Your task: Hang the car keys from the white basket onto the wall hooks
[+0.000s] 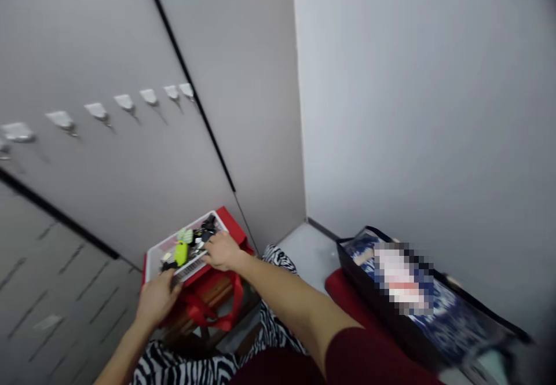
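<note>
White hooks (124, 102) line the wall up and left of the grip. The left hand (158, 293) curls at the near-left rim of a white basket (193, 267); a lime-green item (181, 253) lies just beyond it. The right hand (223, 250) touches the near-right rim. Whether these 2 hands clamp it, I cannot tell. Below them hangs a red strap (237, 304); well right, a black-edged bag (382, 310).

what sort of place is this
Probably a storage corner in a home, though not certain: hooks line the grey panel, a long storage bag sits near the wall, and a basket holds small odds and ends.
</note>
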Motion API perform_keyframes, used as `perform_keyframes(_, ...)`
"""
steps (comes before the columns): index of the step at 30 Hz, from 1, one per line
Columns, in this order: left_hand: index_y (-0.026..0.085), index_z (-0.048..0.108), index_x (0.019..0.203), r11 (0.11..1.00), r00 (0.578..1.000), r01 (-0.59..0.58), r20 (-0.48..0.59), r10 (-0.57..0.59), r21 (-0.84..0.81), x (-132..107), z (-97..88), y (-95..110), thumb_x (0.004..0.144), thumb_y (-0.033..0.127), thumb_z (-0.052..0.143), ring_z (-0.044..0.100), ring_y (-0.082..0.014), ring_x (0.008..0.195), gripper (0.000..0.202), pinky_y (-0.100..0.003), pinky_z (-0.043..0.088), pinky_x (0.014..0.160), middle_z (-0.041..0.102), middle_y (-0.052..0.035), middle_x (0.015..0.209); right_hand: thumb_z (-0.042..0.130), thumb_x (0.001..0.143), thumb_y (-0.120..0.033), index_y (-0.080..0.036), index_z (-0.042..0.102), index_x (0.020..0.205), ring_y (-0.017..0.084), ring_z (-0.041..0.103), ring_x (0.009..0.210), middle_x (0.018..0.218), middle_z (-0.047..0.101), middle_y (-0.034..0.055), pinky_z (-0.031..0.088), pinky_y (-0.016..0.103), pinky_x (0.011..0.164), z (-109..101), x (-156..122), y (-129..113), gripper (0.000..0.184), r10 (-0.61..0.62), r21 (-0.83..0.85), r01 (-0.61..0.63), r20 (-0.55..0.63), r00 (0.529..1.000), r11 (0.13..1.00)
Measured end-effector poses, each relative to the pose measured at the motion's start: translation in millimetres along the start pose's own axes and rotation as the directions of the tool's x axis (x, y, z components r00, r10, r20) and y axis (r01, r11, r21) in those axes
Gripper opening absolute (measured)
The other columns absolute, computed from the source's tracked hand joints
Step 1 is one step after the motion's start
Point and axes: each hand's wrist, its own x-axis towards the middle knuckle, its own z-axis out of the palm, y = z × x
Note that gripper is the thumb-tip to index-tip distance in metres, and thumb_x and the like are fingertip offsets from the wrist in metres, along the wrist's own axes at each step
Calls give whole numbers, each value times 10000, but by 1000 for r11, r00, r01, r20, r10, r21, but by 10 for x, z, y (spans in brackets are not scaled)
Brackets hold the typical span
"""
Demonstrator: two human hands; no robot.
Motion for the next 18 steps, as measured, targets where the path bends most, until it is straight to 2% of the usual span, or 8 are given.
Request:
perform_keyframes(3,148,468,871,1000,1000,-12,-16,11,-21,-16,38,-19,657,257,353,466,-171,863,267,-269,317,735,537,-75,909,306,699,-403,-141,524,830,204,471,774,813,547,88,318,336,656,17,-13,-26,366,9,10,-8,-14,1000,1000)
perform_keyframes(7,145,471,875,993,998,13,-63,-20,-114,-60,104,-84,632,239,396,451,-189,874,271,-295,294,753,527,-81,923,319,694,-400,-134,512,867,218,435,857,878,528,113,290,350,716,9,16,-87,372,32,70,-35,39,999,997)
perform_keyframes(10,157,499,790,943,998,39,-34,-53,-332,-30,59,-141,583,223,460,468,-187,829,221,-291,303,726,549,-64,852,364,660,-417,-139,545,779,217,452,839,855,541,117,302,331,696,-82,145,-116,353,149,221,-189,185,971,957)
perform_keyframes(12,154,501,692,787,989,141,52,-137,-601,72,-94,-191,561,222,489,496,-162,720,148,-264,334,649,564,-46,733,414,618,-434,-137,551,622,211,487,751,740,561,115,327,303,623,-208,326,-131,327,213,297,-293,272,938,909)
perform_keyframes(14,147,475,614,490,965,231,133,-226,-841,230,-377,-263,576,251,481,491,-117,567,111,-225,340,537,542,-21,603,413,604,-468,-141,496,478,186,503,647,595,547,99,333,270,553,-406,582,-167,360,222,338,-311,276,935,888)
perform_keyframes(15,145,460,597,321,954,230,148,-260,-919,315,-563,-304,595,276,464,472,-95,499,131,-208,328,489,522,-8,556,363,625,-495,-148,459,441,162,500,598,536,525,82,332,254,528,-533,728,-201,404,208,345,-288,251,945,893)
perform_keyframes(17,150,430,569,152,951,142,92,-294,-978,464,-991,-384,633,346,410,411,-54,391,207,-178,294,424,476,24,478,185,677,-535,-164,381,417,106,463,481,442,458,37,327,222,477,-839,1015,-308,494,191,471,-253,177,966,845)
perform_keyframes(18,150,411,541,39,955,71,57,-290,-997,518,-1215,-416,637,369,401,377,-41,349,240,-167,271,396,452,34,438,88,685,-542,-171,338,416,82,420,415,401,411,11,317,210,441,-1011,1141,-375,522,182,600,-223,129,975,768)
